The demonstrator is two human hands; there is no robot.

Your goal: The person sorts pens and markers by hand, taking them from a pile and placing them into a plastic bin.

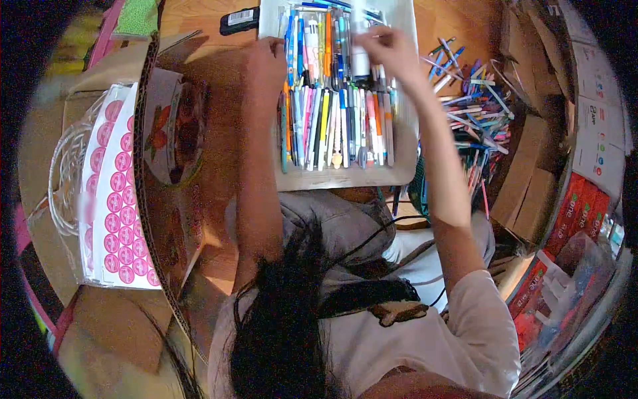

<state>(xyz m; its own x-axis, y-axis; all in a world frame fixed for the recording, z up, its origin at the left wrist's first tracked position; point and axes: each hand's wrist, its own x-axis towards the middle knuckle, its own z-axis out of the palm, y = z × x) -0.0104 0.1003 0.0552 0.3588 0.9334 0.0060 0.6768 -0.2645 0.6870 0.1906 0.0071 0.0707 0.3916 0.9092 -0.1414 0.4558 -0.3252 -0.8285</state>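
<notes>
White cylinder (359, 61), smooth-sided, blurred, lay above the upper row of slim plastic pens (310, 41) in a pale, round-cornered tray (399, 174). Right hand (393, 56) pinched it between thumb and fingers. Left hand (267, 54) was at the tray's left rim; fingers dim, could not tell whether spread or closed. Tray's far end cut off by the frame. Right: loose pen heap (480, 120), tangled. Left: corrugated cardboard flap (145, 126), sheet of round pink stickers (118, 206). Dark hair (282, 319) hid part of the lap.
</notes>
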